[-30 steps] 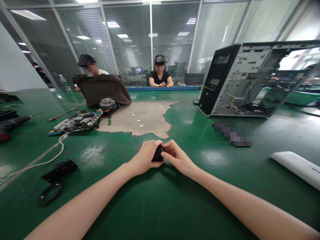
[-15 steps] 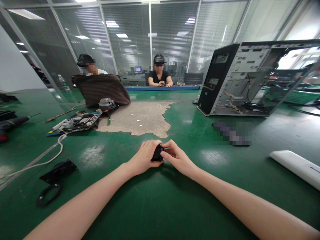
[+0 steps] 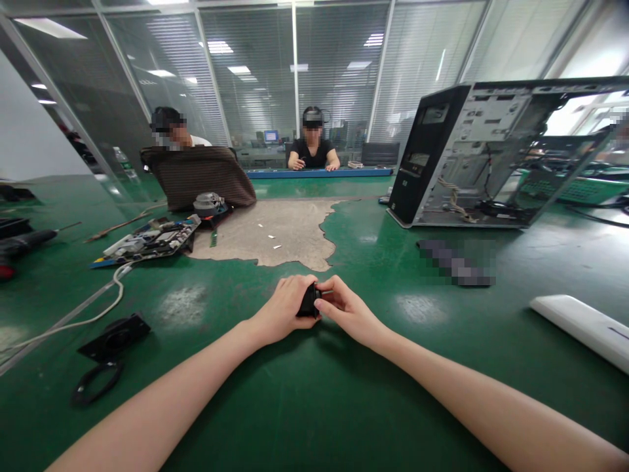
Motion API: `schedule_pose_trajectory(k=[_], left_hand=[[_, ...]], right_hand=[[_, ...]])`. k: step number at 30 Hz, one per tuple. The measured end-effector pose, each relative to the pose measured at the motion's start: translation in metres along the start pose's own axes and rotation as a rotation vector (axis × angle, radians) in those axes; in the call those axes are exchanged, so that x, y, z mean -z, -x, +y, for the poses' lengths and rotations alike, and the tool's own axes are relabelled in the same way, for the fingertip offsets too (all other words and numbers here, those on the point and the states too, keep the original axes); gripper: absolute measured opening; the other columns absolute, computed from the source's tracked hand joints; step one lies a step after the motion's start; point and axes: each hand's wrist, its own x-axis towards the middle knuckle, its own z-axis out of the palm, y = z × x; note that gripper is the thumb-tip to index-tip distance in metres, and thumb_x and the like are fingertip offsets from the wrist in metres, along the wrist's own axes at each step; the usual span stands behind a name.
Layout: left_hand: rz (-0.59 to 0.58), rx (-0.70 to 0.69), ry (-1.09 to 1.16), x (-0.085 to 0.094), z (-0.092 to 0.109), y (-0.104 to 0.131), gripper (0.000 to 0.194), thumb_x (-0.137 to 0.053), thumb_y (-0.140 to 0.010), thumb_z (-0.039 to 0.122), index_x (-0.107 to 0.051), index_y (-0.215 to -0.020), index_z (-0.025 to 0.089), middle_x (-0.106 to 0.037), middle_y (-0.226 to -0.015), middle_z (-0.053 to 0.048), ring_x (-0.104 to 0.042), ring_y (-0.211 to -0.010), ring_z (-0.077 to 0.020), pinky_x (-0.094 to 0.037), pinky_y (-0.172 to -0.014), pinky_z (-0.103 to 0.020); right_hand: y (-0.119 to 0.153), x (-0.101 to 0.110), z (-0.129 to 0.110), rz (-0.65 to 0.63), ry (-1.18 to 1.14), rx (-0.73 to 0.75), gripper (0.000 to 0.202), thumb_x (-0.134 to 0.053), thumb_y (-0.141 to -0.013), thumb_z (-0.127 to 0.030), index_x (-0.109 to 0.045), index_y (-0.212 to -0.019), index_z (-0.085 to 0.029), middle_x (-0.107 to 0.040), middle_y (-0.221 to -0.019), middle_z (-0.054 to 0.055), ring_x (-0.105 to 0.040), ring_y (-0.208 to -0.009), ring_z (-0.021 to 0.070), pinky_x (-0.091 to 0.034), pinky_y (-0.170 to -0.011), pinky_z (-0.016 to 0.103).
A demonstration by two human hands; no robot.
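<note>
A small black part (image 3: 308, 302) is held between my hands over the green table (image 3: 295, 400), in the lower middle of the view. My left hand (image 3: 281, 308) wraps round it from the left, fingers over the top and thumb below. My right hand (image 3: 350, 311) pinches its right side with thumb and forefinger. Fingers cover much of the part, so its full shape is hidden. To the left lie a black plate with a round middle (image 3: 116, 337) and a black ring (image 3: 97, 383).
A circuit board (image 3: 152, 239) and a white cable (image 3: 119, 288) lie at left. An open computer case (image 3: 457, 157) stands at right, near a white bar (image 3: 580, 328). A drill (image 3: 29, 244) is far left. Two people sit across the table.
My hands and the black part look nearly unchanged. Across the table, one hand of the person in the middle has moved to the left.
</note>
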Motion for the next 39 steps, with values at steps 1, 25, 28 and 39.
schedule_pose_trajectory(k=[1, 25, 28, 39], left_hand=[[0.002, 0.002, 0.002, 0.0, 0.0001, -0.0001, 0.057, -0.063, -0.068, 0.024, -0.03, -0.115, 0.022, -0.049, -0.106, -0.006, -0.046, -0.098, -0.0237, -0.034, -0.085, -0.038], [-0.014, -0.002, 0.008, 0.0038, 0.004, -0.0005, 0.054, -0.061, -0.069, 0.026, -0.032, -0.114, 0.022, -0.049, -0.105, -0.006, -0.047, -0.096, -0.0229, -0.035, -0.083, -0.038], [-0.02, 0.0, 0.009, 0.0052, 0.005, 0.0, 0.053, -0.06, -0.069, 0.023, -0.033, -0.113, 0.023, -0.05, -0.105, -0.005, -0.047, -0.095, -0.0229, -0.034, -0.083, -0.038], [-0.023, 0.001, 0.013, 0.0076, 0.0078, -0.0008, 0.054, -0.06, -0.068, 0.025, -0.031, -0.114, 0.021, -0.048, -0.107, -0.006, -0.045, -0.096, -0.0231, -0.033, -0.084, -0.039]], right_hand=[[-0.0006, -0.0006, -0.0001, 0.012, -0.007, -0.01, 0.017, -0.054, -0.079, -0.03, -0.043, -0.089, -0.022, -0.055, -0.078, -0.002, -0.057, -0.073, 0.0125, -0.048, -0.069, 0.029], [-0.0027, -0.0001, -0.0019, 0.046, 0.007, -0.039, 0.024, -0.058, -0.075, -0.031, -0.045, -0.093, -0.021, -0.054, -0.092, 0.002, -0.056, -0.084, 0.0153, -0.048, -0.074, 0.033], [-0.0003, 0.0006, -0.0027, -0.006, -0.012, -0.004, 0.023, -0.06, -0.075, -0.029, -0.043, -0.09, -0.022, -0.054, -0.089, 0.0, -0.056, -0.086, 0.0146, -0.047, -0.079, 0.033], [-0.0033, -0.0021, -0.0044, 0.074, -0.007, -0.05, 0.025, -0.059, -0.074, -0.033, -0.044, -0.089, -0.021, -0.053, -0.091, 0.002, -0.056, -0.084, 0.0151, -0.047, -0.075, 0.033]])
